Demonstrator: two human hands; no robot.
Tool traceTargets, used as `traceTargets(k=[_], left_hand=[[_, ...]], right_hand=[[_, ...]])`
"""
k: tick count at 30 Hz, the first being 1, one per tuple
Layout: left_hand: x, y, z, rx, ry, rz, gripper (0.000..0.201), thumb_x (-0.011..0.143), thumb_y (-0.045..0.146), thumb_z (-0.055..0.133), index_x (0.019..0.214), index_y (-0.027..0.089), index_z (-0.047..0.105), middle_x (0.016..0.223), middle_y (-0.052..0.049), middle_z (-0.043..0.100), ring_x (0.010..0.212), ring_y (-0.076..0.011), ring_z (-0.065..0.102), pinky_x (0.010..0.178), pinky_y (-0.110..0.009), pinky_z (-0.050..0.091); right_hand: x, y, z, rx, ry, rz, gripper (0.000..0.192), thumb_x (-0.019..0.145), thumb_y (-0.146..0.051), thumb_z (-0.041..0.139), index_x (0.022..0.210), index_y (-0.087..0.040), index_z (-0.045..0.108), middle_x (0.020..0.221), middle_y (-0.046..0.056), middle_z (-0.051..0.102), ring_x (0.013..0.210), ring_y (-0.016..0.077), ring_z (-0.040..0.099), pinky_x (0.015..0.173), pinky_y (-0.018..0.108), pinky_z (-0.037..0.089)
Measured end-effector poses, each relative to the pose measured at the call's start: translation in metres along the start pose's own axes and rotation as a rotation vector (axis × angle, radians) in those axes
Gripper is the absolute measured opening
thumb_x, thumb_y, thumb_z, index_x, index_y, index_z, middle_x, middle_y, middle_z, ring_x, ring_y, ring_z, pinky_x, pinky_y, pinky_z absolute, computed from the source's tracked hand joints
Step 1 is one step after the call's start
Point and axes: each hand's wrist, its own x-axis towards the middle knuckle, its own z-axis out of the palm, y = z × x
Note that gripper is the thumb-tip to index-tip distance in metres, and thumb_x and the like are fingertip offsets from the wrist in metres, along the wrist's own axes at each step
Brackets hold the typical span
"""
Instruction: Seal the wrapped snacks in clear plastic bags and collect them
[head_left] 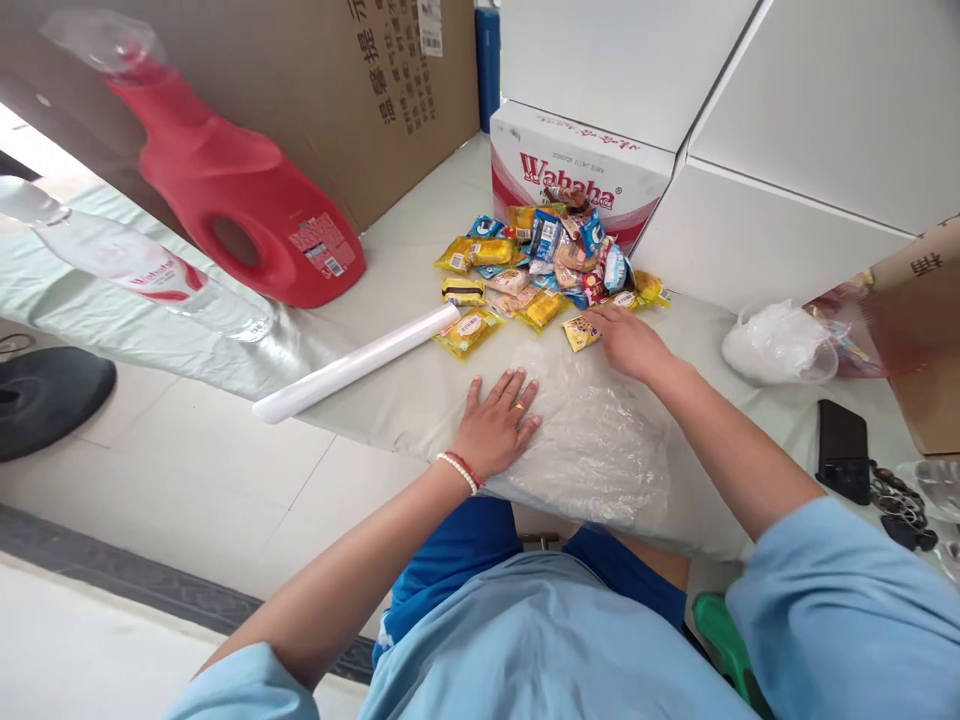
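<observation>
My left hand (pixel 495 425) lies flat with fingers spread at the left edge of a clear plastic bag (pixel 600 440). The bag is flattened and crinkled on the cloth-covered table. My right hand (pixel 636 342) has its fingers closed at the right side of a small yellow snack packet (pixel 581 332), at the front of a pile of wrapped snacks (pixel 574 255); some fingertips are hidden. Yellow, blue, red and pink wrappers make up the pile. A yellow snack pack (pixel 469 333) lies at the pile's left front, beside a white roll (pixel 356 365).
Behind the pile stands a Wahaha carton (pixel 581 150) against white boxes (pixel 795 120). A red jug (pixel 247 190) and a water bottle (pixel 150 260) stand at left by a big cardboard box (pixel 300 90). At right are a white plastic bag (pixel 776 345), a phone (pixel 842 450) and keys (pixel 896 500).
</observation>
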Motion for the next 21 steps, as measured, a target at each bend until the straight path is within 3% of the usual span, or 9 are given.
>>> traceTargets(k=[2,4,7,10,13,16,19,21], left_hand=[[-0.001,0.001,-0.001,0.009,-0.006,-0.008,0.059,0.109,0.049,0.028,0.161,0.025,0.040,0.172,-0.009,0.032,0.159,-0.0275,0.031,0.128,-0.066,0.017],[0.000,0.001,-0.003,0.015,-0.009,-0.010,0.060,0.109,0.050,0.027,0.161,0.025,0.040,0.172,-0.008,0.032,0.159,-0.0269,0.030,0.128,-0.065,0.018],[0.000,0.001,-0.004,0.014,-0.005,-0.011,0.060,0.109,0.051,0.026,0.161,0.026,0.040,0.172,-0.008,0.032,0.159,-0.0262,0.030,0.128,-0.064,0.018],[0.000,0.001,-0.003,0.006,-0.007,-0.015,0.060,0.109,0.050,0.026,0.161,0.026,0.039,0.172,-0.008,0.032,0.159,-0.0260,0.030,0.128,-0.064,0.018],[-0.001,0.001,-0.003,0.001,-0.006,-0.015,0.059,0.109,0.050,0.027,0.162,0.026,0.039,0.172,-0.008,0.032,0.159,-0.0266,0.029,0.128,-0.065,0.018],[0.000,0.001,-0.003,-0.004,-0.002,-0.018,0.059,0.108,0.050,0.029,0.162,0.027,0.040,0.172,-0.008,0.032,0.159,-0.0281,0.030,0.129,-0.064,0.017],[0.000,0.001,-0.003,-0.004,-0.002,-0.016,0.059,0.108,0.050,0.029,0.162,0.026,0.040,0.172,-0.008,0.032,0.159,-0.0278,0.030,0.129,-0.064,0.017],[0.000,0.001,-0.002,-0.001,-0.003,-0.016,0.060,0.109,0.050,0.028,0.161,0.025,0.040,0.172,-0.008,0.031,0.159,-0.0267,0.029,0.128,-0.065,0.017]], right_hand=[[0.028,0.001,0.008,-0.035,-0.079,-0.035,0.059,0.089,-0.009,0.046,0.147,-0.011,0.058,0.153,0.016,0.057,0.139,0.0343,0.049,0.115,0.051,0.042],[0.036,0.000,0.010,-0.041,-0.082,-0.037,0.055,0.090,-0.012,0.047,0.143,-0.010,0.061,0.148,0.018,0.060,0.133,0.0370,0.052,0.114,0.053,0.042],[0.019,-0.001,0.002,0.103,0.080,0.052,0.052,0.089,-0.021,0.053,0.139,-0.010,0.063,0.139,0.021,0.064,0.128,0.0393,0.054,0.112,0.057,0.042],[-0.019,-0.005,-0.015,0.593,0.282,0.222,0.047,0.086,-0.036,0.062,0.129,-0.018,0.067,0.127,0.014,0.069,0.121,0.0345,0.061,0.109,0.054,0.048],[-0.057,-0.014,-0.029,1.273,0.308,0.417,0.039,0.089,-0.047,0.059,0.117,-0.023,0.069,0.116,0.008,0.074,0.104,0.0276,0.072,0.092,0.047,0.061],[-0.081,-0.032,-0.034,1.551,0.180,0.579,0.041,0.088,-0.054,0.064,0.107,-0.019,0.071,0.102,0.010,0.077,0.081,0.0241,0.075,0.066,0.037,0.065],[-0.088,-0.059,-0.029,1.425,-0.137,0.627,0.041,0.089,-0.057,0.067,0.096,-0.017,0.069,0.083,0.009,0.076,0.063,0.0215,0.073,0.046,0.028,0.058],[-0.086,-0.079,-0.025,1.285,-0.329,0.611,0.043,0.096,-0.061,0.057,0.097,-0.018,0.066,0.081,0.008,0.076,0.059,0.0205,0.072,0.043,0.026,0.054]])
